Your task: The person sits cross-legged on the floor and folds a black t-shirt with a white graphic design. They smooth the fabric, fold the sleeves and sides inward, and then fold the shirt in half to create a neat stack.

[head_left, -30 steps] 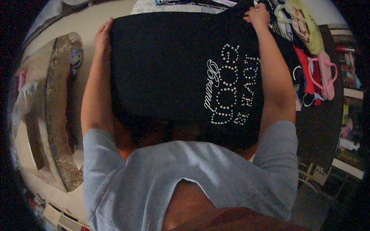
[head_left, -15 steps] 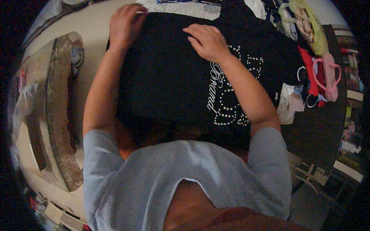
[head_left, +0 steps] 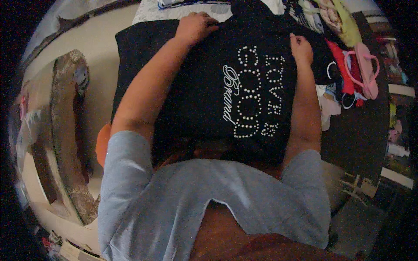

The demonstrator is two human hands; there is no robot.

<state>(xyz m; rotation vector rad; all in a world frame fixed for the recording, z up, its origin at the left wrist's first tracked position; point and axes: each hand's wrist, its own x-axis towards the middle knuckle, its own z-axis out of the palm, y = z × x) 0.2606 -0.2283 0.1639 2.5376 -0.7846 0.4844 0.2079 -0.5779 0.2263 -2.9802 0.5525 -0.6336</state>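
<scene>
Nearest us, below our grey top [head_left: 174, 187], the near edge of the black T-shirt [head_left: 187, 95] lies in deep shadow, and the shirt spreads out from there toward the far side. Its studded lettering [head_left: 257, 89] faces up on the right half, running sideways to us. To the right, the dark table [head_left: 357, 139] shows, with pale cloths [head_left: 329, 106] just beside the shirt and, farther right, a red garment [head_left: 348, 86] next to what looks like a pink flip-flop [head_left: 369, 80]. Our right hand [head_left: 301, 51] is at the shirt's right part, its fingers curled narrow; whether they pinch cloth we cannot tell. Farther off, our left hand [head_left: 196, 27] bends over the shirt's far edge, fingers close together, any grip hidden from us. Beyond lie a white quilted cloth [head_left: 148, 13] and, far right, a yellow garment [head_left: 348, 26]. We judge that an uneven pull could crease the shirt, and dragging it rightward could disturb the crowded pile; a rough tug might catch the studs.
</scene>
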